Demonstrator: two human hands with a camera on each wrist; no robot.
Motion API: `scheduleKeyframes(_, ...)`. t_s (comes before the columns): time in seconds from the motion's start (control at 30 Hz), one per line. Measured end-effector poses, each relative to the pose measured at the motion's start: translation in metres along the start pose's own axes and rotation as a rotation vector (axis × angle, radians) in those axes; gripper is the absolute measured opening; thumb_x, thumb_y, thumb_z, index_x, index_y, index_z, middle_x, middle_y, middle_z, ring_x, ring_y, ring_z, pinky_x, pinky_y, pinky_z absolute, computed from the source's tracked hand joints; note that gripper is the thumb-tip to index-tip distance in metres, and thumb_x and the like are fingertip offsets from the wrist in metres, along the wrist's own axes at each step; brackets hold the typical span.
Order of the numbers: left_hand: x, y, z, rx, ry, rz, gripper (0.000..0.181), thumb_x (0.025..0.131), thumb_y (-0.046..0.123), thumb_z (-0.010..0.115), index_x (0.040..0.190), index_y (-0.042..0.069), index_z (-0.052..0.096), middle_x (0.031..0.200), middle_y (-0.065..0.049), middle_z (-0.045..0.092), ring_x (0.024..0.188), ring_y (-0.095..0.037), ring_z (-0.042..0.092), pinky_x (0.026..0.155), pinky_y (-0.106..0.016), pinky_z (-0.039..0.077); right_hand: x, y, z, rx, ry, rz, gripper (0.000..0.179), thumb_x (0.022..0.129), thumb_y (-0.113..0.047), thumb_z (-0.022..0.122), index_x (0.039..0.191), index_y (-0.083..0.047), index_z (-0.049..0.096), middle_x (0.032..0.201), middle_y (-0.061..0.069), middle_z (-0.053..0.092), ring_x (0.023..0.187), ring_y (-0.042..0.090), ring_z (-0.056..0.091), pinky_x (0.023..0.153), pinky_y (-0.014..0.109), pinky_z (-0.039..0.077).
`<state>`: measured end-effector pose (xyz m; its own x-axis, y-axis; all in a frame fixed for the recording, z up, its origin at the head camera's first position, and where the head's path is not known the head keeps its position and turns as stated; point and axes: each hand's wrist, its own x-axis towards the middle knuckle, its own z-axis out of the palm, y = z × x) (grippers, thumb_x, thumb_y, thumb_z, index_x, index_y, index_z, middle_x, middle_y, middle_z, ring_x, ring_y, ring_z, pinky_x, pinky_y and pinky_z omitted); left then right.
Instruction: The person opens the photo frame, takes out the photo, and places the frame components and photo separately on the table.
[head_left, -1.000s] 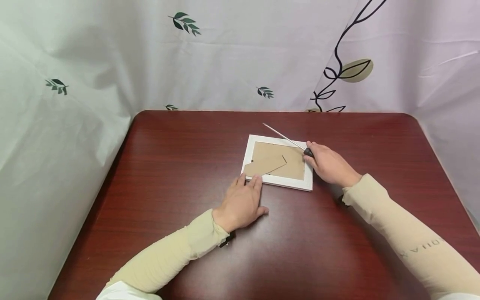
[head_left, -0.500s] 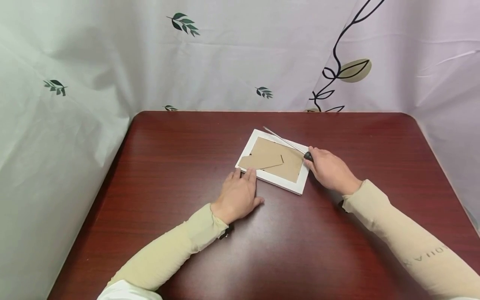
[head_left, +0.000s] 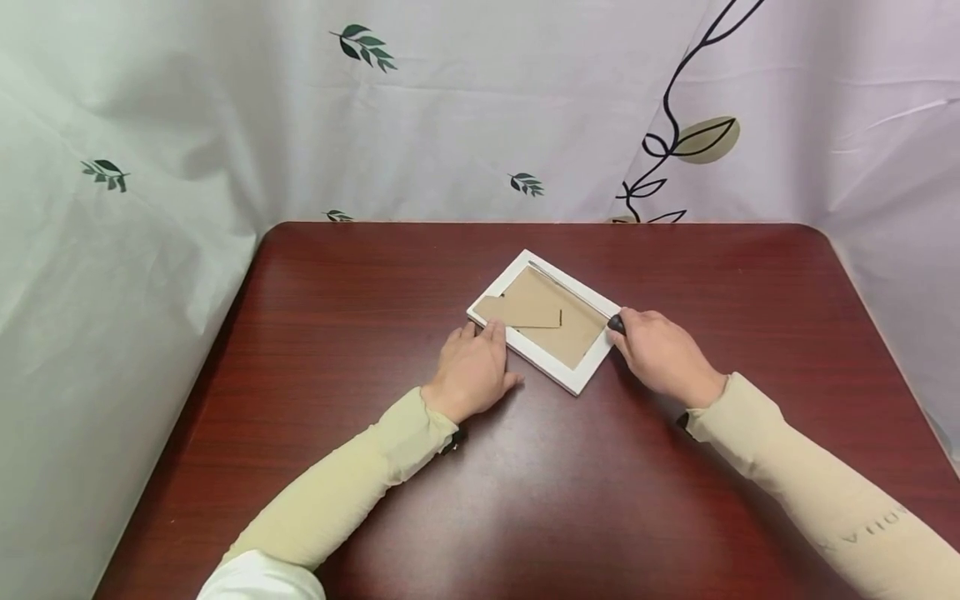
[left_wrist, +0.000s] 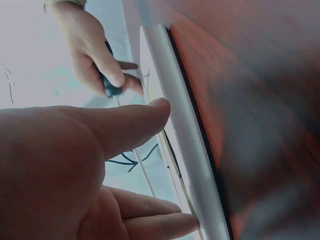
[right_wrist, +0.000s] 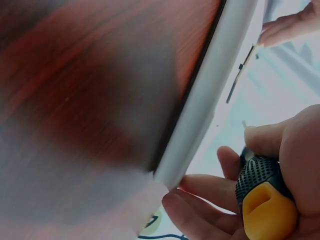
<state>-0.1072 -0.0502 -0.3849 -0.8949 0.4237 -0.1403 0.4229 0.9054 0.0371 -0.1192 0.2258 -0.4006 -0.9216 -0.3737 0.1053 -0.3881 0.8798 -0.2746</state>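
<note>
A white picture frame (head_left: pixel 551 364) lies back side up on the table, turned at an angle, with its brown backing board (head_left: pixel 536 287) and a stand flap (head_left: pixel 525 313) showing. My left hand (head_left: pixel 472 367) rests its fairly straight fingers on the frame's near left edge. In my right hand (head_left: pixel 663 354) is a screwdriver (right_wrist: pixel 267 210) with a black and yellow handle, gripped between thumb and fingers. Its thin metal shaft (head_left: pixel 570 292) stretches over the frame's far side. Other fingers of that hand touch the frame's right corner in the right wrist view.
Beneath everything is a dark red wooden table (head_left: pixel 360 317) with rounded far corners. A pale curtain (head_left: pixel 450 108) with leaf prints hangs behind it and along both sides.
The frame has rotated clockwise on the table, its near right corner swinging toward me and leftward. Both hands have shifted with it, the left slightly away from me, the right slightly nearer.
</note>
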Motion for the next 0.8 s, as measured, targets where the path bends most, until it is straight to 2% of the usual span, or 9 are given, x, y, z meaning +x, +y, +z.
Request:
scheduleKeyframes(0.13, 0.005, -0.002, -0.001, 0.001, 0.005, -0.012, 0.086, 0.091, 0.054, 0.068, 0.146, -0.006, 0.043, 0.146, -0.017, 0.053, 0.131, -0.045, 0.05, 0.107, -0.049, 0.04, -0.005, -0.004, -0.002, -0.002, 0.004, 0.001, 0.02, 0.1, -0.017, 0.058, 0.094, 0.002, 0.053, 0.069, 0.011, 0.054, 0.074, 0.035, 0.061, 0.061, 0.052, 0.05)
scheduleKeyframes(0.53, 0.019, -0.005, -0.001, 0.009, 0.025, -0.019, 0.078, 0.092, 0.056, 0.065, 0.138, -0.005, 0.049, 0.142, -0.013, 0.057, 0.117, -0.043, 0.059, 0.097, -0.046, 0.046, -0.02, -0.018, -0.007, 0.013, -0.007, 0.048, 0.021, 0.1, -0.017, 0.058, 0.092, 0.001, 0.051, 0.064, 0.009, 0.052, 0.059, 0.03, 0.057, 0.052, 0.05, 0.048)
scheduleKeyframes(0.63, 0.022, -0.005, -0.001, 0.004, 0.023, -0.026, 0.078, 0.092, 0.056, 0.064, 0.138, -0.004, 0.049, 0.143, -0.013, 0.057, 0.118, -0.043, 0.059, 0.098, -0.047, 0.046, -0.023, -0.023, -0.008, 0.017, -0.011, 0.057, 0.022, 0.1, -0.018, 0.057, 0.091, 0.001, 0.051, 0.062, 0.008, 0.052, 0.057, 0.03, 0.058, 0.051, 0.05, 0.047)
scheduleKeyframes(0.8, 0.027, -0.006, -0.001, -0.019, -0.005, -0.045, 0.082, 0.094, 0.057, 0.062, 0.146, -0.004, 0.043, 0.15, -0.012, 0.05, 0.126, -0.044, 0.054, 0.104, -0.049, 0.043, -0.028, -0.031, -0.008, 0.019, -0.012, 0.073, 0.023, 0.101, -0.019, 0.057, 0.091, 0.0, 0.051, 0.06, 0.006, 0.05, 0.053, 0.027, 0.055, 0.049, 0.049, 0.047)
